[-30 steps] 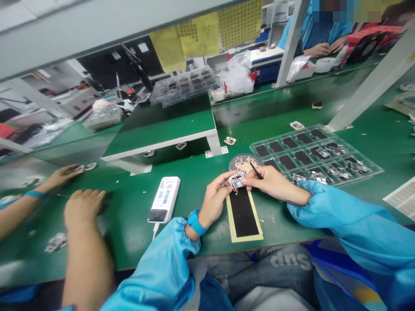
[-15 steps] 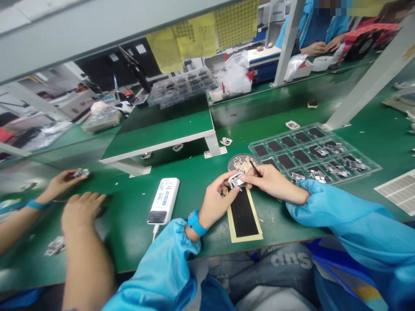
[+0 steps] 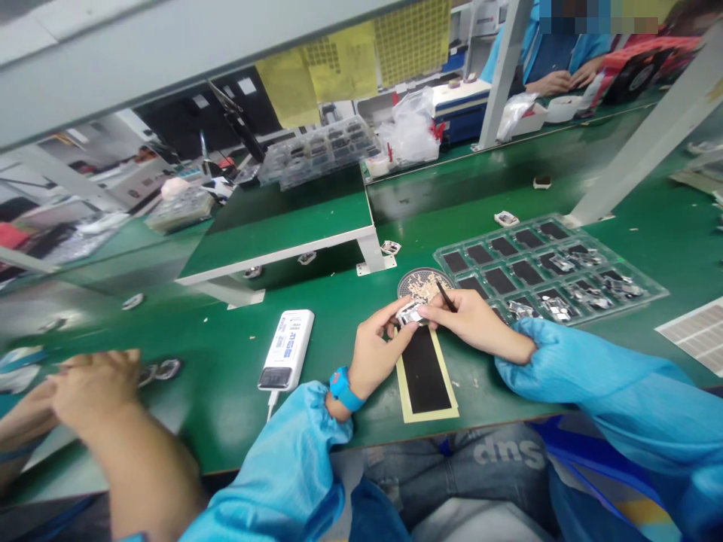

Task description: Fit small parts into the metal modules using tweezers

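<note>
My left hand (image 3: pixel 377 342) is closed around the edges of a small white-and-silver electronic casing (image 3: pixel 410 314), held a little above the bench. My right hand (image 3: pixel 466 320) is closed on slim black tweezers (image 3: pixel 446 296); only their dark rear part shows and the tips are hidden. The right fingertips meet the casing's right side. Beneath the hands lies a black adhesive sheet on yellow backing (image 3: pixel 426 376). Just behind them sits a round grey dish (image 3: pixel 407 282) with many tiny beige pieces.
A clear tray (image 3: pixel 638 282) with black pads and silver parts lies right. A white power bank (image 3: pixel 287 350) with a cable stands left. A raised green shelf (image 3: pixel 282 218) is behind. A co-worker's hands (image 3: pixel 96 384) are far left; another person (image 3: pixel 559 68) sits at the back.
My hands have barely moved and hold the same things. The co-worker's hands at left have come together, and a casing lies on the bench where one hand was.
</note>
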Demonstrator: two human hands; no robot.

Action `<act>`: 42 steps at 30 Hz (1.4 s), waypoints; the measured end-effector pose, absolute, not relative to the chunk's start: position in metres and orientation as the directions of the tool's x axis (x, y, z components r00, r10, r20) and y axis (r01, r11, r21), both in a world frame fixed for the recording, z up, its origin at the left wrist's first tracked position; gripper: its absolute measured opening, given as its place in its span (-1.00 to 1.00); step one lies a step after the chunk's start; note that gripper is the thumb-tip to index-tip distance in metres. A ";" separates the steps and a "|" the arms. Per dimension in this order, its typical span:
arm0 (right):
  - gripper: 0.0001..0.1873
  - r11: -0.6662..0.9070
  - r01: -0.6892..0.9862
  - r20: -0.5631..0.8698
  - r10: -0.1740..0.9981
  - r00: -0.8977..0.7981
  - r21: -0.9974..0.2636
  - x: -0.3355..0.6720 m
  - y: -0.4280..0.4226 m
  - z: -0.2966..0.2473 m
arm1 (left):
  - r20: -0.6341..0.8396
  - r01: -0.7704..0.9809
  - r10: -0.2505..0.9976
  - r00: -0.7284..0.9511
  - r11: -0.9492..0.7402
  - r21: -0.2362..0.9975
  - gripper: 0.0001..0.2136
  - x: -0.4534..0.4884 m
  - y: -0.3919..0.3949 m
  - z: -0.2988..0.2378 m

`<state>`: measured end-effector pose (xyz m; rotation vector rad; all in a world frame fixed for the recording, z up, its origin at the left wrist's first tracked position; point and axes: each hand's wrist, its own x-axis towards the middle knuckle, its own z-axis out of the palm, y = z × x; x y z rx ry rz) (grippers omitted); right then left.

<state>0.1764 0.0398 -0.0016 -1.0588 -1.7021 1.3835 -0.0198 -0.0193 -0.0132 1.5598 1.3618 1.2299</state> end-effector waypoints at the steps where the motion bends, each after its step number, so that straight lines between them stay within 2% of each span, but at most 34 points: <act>1: -0.64 0.096 0.170 0.015 0.904 -0.426 -0.981 0.176 0.040 -0.001 | 0.214 0.309 0.977 -0.005 -0.202 0.929 -0.57 -0.020 -0.019 -0.013; 5: -0.62 0.095 0.181 0.008 0.901 -0.433 -0.979 0.176 0.040 -0.001 | 0.273 0.361 0.961 0.034 -0.267 0.894 -0.59 -0.021 -0.020 -0.009; 8: -0.62 0.124 0.200 0.031 0.910 -0.414 -0.972 0.176 0.038 -0.001 | 0.254 0.356 0.966 0.035 -0.250 0.901 -0.59 -0.021 -0.021 -0.007; 11: -0.67 0.191 0.163 0.117 0.918 -0.378 -0.968 0.176 0.035 0.001 | 0.151 0.209 0.988 0.019 -0.152 0.966 -0.55 -0.021 -0.020 -0.009; 15: -0.56 0.164 0.029 0.138 0.899 -0.416 -0.986 0.174 0.035 -0.001 | 0.052 -0.034 0.996 0.067 -0.050 0.998 -0.51 -0.020 -0.019 -0.010; 20: -0.60 0.049 -0.018 0.052 0.890 -0.453 -0.999 0.171 0.036 -0.006 | 0.030 -0.114 0.998 0.059 -0.023 0.993 -0.55 -0.017 -0.018 -0.006; 23: -0.64 0.058 -0.023 0.062 0.884 -0.464 -0.998 0.169 0.036 -0.006 | 0.025 -0.152 0.999 0.037 -0.019 0.988 -0.58 -0.014 -0.018 -0.005; 27: -0.72 0.084 0.053 0.046 0.866 -0.498 -0.995 0.168 0.036 -0.004 | 0.000 -0.118 1.000 0.006 0.001 0.993 -0.61 -0.012 -0.018 -0.006; 33: -0.67 0.033 -0.003 0.031 0.901 -0.434 -0.999 0.161 0.030 -0.003 | -0.024 -0.050 1.000 0.009 0.024 0.998 -0.66 -0.014 -0.018 -0.004; 39: -0.63 0.068 0.009 0.059 0.916 -0.397 -0.998 0.156 0.026 -0.002 | 0.039 -0.007 0.996 -0.076 -0.040 0.999 -0.69 -0.014 -0.021 -0.005; 42: -0.67 0.163 0.070 0.110 0.872 -0.476 -0.984 0.162 0.034 -0.001 | 0.079 0.071 0.995 -0.055 -0.075 0.995 -0.70 -0.016 -0.018 -0.008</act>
